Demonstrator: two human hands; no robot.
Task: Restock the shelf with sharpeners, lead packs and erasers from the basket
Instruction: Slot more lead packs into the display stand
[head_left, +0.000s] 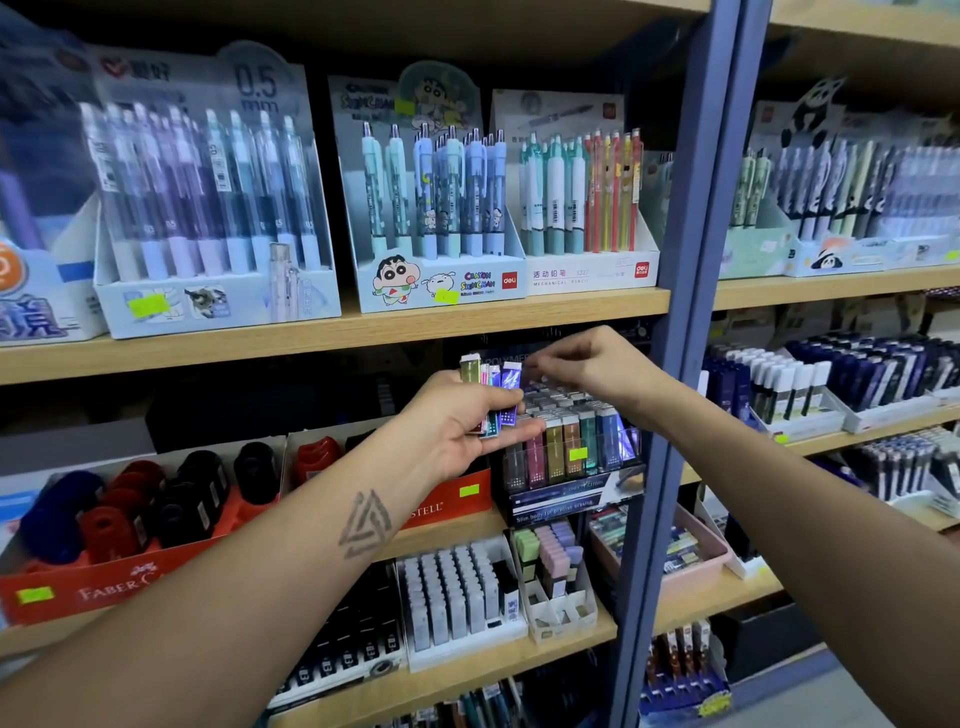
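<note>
Gripping a fan of lead packs (491, 392), your left hand (462, 431) hovers beside the full display rack (571, 467); your right hand (592, 364) pinches above it, holding what I can't tell.

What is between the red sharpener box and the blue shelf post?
In the head view, a dark display of slim erasers stands between the red sharpener box and the blue shelf post.

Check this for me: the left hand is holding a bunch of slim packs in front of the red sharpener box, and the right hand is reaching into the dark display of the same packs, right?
Almost. The head view shows the left hand holding the slim packs in front of the dark display, not the red sharpener box, which sits lower left. The right hand does reach into that display.
</note>
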